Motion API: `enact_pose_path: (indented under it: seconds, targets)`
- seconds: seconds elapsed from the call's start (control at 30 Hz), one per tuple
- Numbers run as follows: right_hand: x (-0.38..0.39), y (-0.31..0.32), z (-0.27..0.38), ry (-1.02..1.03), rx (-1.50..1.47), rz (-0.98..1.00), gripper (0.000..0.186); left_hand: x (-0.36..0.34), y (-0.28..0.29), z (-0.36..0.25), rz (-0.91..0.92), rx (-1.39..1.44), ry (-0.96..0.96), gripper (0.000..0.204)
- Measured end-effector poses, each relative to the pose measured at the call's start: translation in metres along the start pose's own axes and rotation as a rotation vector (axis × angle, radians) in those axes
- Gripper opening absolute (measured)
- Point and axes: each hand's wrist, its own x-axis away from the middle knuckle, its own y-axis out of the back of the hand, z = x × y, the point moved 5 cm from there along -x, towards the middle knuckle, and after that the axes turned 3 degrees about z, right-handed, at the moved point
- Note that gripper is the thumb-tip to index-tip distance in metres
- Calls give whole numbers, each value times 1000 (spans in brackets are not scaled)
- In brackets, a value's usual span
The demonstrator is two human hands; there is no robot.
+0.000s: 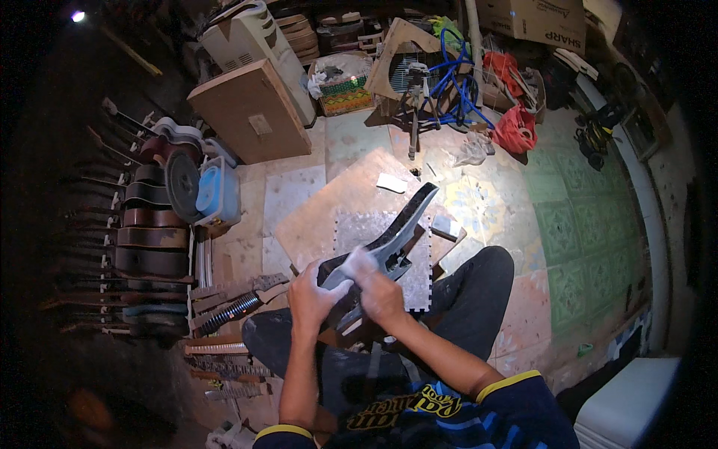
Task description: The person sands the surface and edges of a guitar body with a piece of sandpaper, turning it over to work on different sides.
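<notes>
A long, curved dark piece (404,226) with a pale grey, dusty edge slants up and away over my lap; its exact kind I cannot make out. My left hand (312,295) is closed round its near, wider end, the thumb lying along the grey side. Over the middle of the piece, my right hand (373,286) is blurred by motion, its whitish, dusty fingers against the grey edge. Whether anything is pressed under those fingers is hidden. Beneath lies a grey foam mat (366,224) with toothed edges, on a brown board (314,217).
Several guitars (153,238) hang at the left beside a clear bin (228,198) with a blue item. Saws (224,349) and a black-coiled tool (232,312) lie left of my legs. A white block (392,182) rests on the board; a phone-holding stand (415,90) stands ahead.
</notes>
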Motion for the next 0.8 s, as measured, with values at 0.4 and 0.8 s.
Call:
enact_pose_path:
  seconds: [0.4,0.8]
  targets:
    - [-5,16,7,-154,-195,-216,59,5,-5,6,-1,-16,26,60]
    - [-1,38,-6,-51,-257,-166,65,11,-4,-2,40,-7,9,61]
